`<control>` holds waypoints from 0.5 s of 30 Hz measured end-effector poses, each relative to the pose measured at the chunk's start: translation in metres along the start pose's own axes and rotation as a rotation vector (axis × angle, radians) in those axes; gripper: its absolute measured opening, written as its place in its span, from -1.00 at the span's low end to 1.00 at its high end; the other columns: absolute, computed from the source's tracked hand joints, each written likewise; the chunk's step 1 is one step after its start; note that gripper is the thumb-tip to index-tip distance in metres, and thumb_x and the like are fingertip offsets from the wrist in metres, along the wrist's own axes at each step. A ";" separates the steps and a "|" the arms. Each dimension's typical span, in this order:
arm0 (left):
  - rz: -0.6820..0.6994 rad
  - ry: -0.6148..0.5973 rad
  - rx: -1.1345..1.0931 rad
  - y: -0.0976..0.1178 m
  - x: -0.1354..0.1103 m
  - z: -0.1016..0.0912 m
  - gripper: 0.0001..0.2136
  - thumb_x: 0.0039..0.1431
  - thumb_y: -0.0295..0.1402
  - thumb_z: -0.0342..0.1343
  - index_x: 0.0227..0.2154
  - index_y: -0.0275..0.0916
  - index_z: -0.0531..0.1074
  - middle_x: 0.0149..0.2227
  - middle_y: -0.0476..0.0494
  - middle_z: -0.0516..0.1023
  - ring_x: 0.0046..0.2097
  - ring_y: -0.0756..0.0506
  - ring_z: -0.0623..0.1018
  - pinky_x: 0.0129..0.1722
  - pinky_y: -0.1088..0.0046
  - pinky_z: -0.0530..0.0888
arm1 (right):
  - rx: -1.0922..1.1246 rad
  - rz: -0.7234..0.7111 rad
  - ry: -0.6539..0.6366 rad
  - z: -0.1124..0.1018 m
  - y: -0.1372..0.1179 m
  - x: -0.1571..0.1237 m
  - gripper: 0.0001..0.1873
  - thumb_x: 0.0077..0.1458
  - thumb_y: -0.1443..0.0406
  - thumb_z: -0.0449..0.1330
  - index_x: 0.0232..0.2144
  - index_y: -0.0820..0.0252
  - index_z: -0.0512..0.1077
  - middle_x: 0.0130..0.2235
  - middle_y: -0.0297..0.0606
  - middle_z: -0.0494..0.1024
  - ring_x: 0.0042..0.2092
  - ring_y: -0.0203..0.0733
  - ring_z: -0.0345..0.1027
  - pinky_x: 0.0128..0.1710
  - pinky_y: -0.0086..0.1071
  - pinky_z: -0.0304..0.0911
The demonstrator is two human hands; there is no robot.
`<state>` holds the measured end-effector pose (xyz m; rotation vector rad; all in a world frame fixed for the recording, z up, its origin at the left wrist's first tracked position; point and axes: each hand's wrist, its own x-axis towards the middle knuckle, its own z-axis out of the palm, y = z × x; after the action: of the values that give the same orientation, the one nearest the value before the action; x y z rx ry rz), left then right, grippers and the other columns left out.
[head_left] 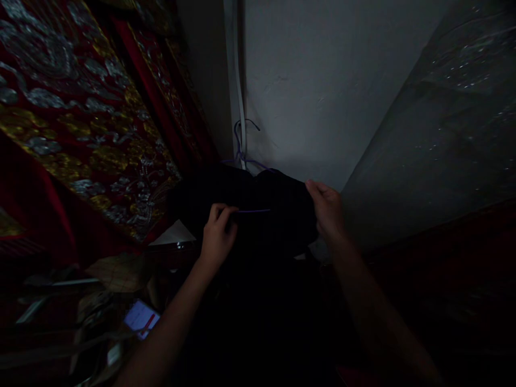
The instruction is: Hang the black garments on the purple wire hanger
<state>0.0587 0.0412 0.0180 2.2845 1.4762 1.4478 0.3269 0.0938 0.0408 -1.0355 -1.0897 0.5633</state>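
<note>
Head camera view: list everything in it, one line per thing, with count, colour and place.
black cloth garment: one, black, centre, on the hanger.
purple wire hanger: one, purple, hook up at the wall corner, bar across the garment.
red embroidered fabric: several panels, red with gold and silver, hanging left.
white wall: one, white, behind.
grey glittering sheet: one, grey, right.
white paper sheet: one, white, left of the garment.
lit phone screen: one, pale blue, lower left, amid dim clutter.
left hand: one, pinching the hanger's bar.
right hand: one, gripping the garment's right edge.
</note>
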 end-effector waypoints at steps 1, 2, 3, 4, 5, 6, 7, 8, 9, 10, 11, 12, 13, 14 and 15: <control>-0.005 0.046 -0.037 0.001 0.000 0.001 -0.71 0.20 -0.55 0.03 -0.05 -0.19 0.45 -0.06 -0.17 0.37 0.01 -0.13 0.47 0.02 0.31 0.44 | -0.042 -0.070 0.088 0.001 0.002 -0.008 -0.68 0.06 0.04 0.28 -0.31 0.16 0.44 -0.25 -0.21 0.53 -0.14 -0.09 0.42 -0.09 -0.22 0.34; -0.020 0.093 -0.077 0.002 -0.001 0.003 -0.70 0.18 -0.56 0.04 -0.06 -0.19 0.45 -0.06 -0.16 0.38 0.01 -0.13 0.47 0.02 0.31 0.43 | -0.088 -0.139 0.188 0.003 0.005 -0.020 -0.65 0.05 0.07 0.29 -0.21 0.16 0.43 -0.12 -0.16 0.51 -0.02 -0.05 0.39 0.02 -0.18 0.29; -0.046 0.141 -0.117 0.004 -0.004 0.005 -0.70 0.16 -0.55 0.05 -0.07 -0.19 0.45 -0.06 -0.16 0.40 0.01 -0.14 0.46 0.01 0.31 0.43 | -0.131 -0.197 0.289 0.005 0.009 -0.034 -0.59 0.05 0.09 0.30 -0.10 0.15 0.40 0.00 -0.11 0.46 0.08 -0.02 0.32 0.11 -0.13 0.23; -0.082 0.189 -0.160 0.006 -0.007 0.008 -0.71 0.15 -0.54 0.06 -0.07 -0.19 0.44 -0.05 -0.16 0.41 0.01 -0.14 0.46 0.00 0.32 0.42 | -0.167 -0.216 0.348 0.009 0.014 -0.052 -0.52 0.06 0.09 0.29 -0.02 0.13 0.35 0.10 -0.08 0.38 0.18 0.02 0.23 0.16 -0.10 0.18; -0.130 0.235 -0.205 0.009 -0.012 0.011 -0.71 0.15 -0.53 0.06 -0.08 -0.19 0.44 -0.05 -0.15 0.42 0.01 -0.14 0.46 -0.02 0.33 0.42 | -0.170 -0.181 0.360 0.015 0.021 -0.072 -0.55 0.10 0.08 0.25 -0.01 0.12 0.33 0.11 -0.06 0.38 0.19 0.03 0.21 0.16 -0.09 0.16; -0.188 0.282 -0.252 0.012 -0.018 0.014 -0.72 0.14 -0.51 0.07 -0.08 -0.18 0.43 -0.05 -0.15 0.42 -0.01 -0.13 0.46 -0.03 0.34 0.42 | -0.142 -0.100 0.327 0.021 0.028 -0.093 -0.59 0.13 0.05 0.21 -0.05 0.12 0.34 0.05 -0.06 0.42 0.13 0.02 0.27 0.12 -0.09 0.20; -0.250 0.325 -0.304 0.015 -0.025 0.017 -0.73 0.14 -0.49 0.07 -0.08 -0.18 0.42 -0.05 -0.15 0.42 -0.02 -0.13 0.46 -0.05 0.36 0.42 | -0.088 0.020 0.232 0.029 0.036 -0.115 -0.61 0.14 0.00 0.18 -0.13 0.12 0.36 -0.05 -0.08 0.47 0.01 -0.01 0.36 0.04 -0.13 0.27; -0.310 0.359 -0.360 0.018 -0.033 0.021 -0.73 0.14 -0.47 0.08 -0.07 -0.18 0.40 -0.04 -0.14 0.42 -0.04 -0.12 0.46 -0.05 0.37 0.42 | -0.020 0.174 0.072 0.038 0.044 -0.134 -0.57 0.14 -0.07 0.15 -0.19 0.14 0.37 -0.15 -0.11 0.51 -0.10 -0.05 0.42 -0.09 -0.19 0.33; -0.368 0.385 -0.416 0.021 -0.041 0.023 -0.72 0.13 -0.45 0.10 -0.07 -0.17 0.39 -0.03 -0.14 0.42 -0.05 -0.11 0.46 -0.06 0.39 0.42 | 0.046 0.334 -0.092 0.046 0.051 -0.152 -0.47 0.11 -0.18 0.09 -0.24 0.15 0.39 -0.25 -0.14 0.52 -0.23 -0.08 0.43 -0.23 -0.23 0.35; -0.420 0.401 -0.465 0.024 -0.049 0.026 -0.72 0.12 -0.44 0.11 -0.07 -0.17 0.37 -0.04 -0.14 0.42 -0.06 -0.10 0.47 -0.07 0.40 0.42 | 0.090 0.455 -0.234 0.054 0.056 -0.165 -0.37 0.07 -0.26 0.05 -0.29 0.17 0.40 -0.33 -0.16 0.52 -0.31 -0.10 0.42 -0.33 -0.27 0.32; -0.466 0.404 -0.506 0.025 -0.056 0.027 -0.71 0.10 -0.43 0.13 -0.09 -0.17 0.36 -0.04 -0.14 0.42 -0.06 -0.10 0.47 -0.08 0.41 0.42 | 0.126 0.535 -0.343 0.061 0.059 -0.176 -0.30 0.04 -0.33 0.01 -0.33 0.17 0.41 -0.38 -0.18 0.50 -0.37 -0.12 0.40 -0.38 -0.29 0.29; -0.507 0.396 -0.543 0.027 -0.063 0.028 -0.71 0.08 -0.42 0.15 -0.10 -0.16 0.35 -0.06 -0.13 0.42 -0.06 -0.10 0.47 -0.08 0.42 0.43 | 0.147 0.571 -0.412 0.066 0.060 -0.182 -0.26 0.02 -0.36 -0.02 -0.38 0.18 0.40 -0.42 -0.21 0.49 -0.39 -0.14 0.38 -0.40 -0.30 0.27; -0.547 0.376 -0.582 0.027 -0.068 0.029 -0.71 0.05 -0.41 0.16 -0.12 -0.16 0.35 -0.10 -0.12 0.42 -0.08 -0.10 0.47 -0.10 0.43 0.43 | 0.153 0.568 -0.448 0.070 0.058 -0.185 -0.26 0.03 -0.37 -0.03 -0.42 0.17 0.39 -0.43 -0.23 0.47 -0.39 -0.15 0.36 -0.38 -0.30 0.26; -0.585 0.349 -0.624 0.028 -0.072 0.029 -0.71 0.04 -0.40 0.18 -0.14 -0.16 0.36 -0.15 -0.09 0.42 -0.11 -0.09 0.48 -0.14 0.45 0.43 | 0.152 0.544 -0.458 0.072 0.055 -0.184 -0.29 0.06 -0.35 -0.03 -0.44 0.16 0.38 -0.44 -0.25 0.45 -0.38 -0.17 0.34 -0.35 -0.31 0.25; -0.618 0.319 -0.673 0.028 -0.075 0.028 -0.71 0.03 -0.39 0.19 -0.15 -0.16 0.36 -0.20 -0.06 0.41 -0.17 -0.07 0.48 -0.19 0.47 0.43 | 0.146 0.516 -0.458 0.073 0.051 -0.182 -0.33 0.09 -0.31 0.00 -0.47 0.15 0.37 -0.45 -0.28 0.44 -0.38 -0.18 0.32 -0.34 -0.31 0.24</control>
<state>0.0906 -0.0178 -0.0340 1.1277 1.2974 1.7643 0.1936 -0.0008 -0.0792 -1.0889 -1.1523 1.3267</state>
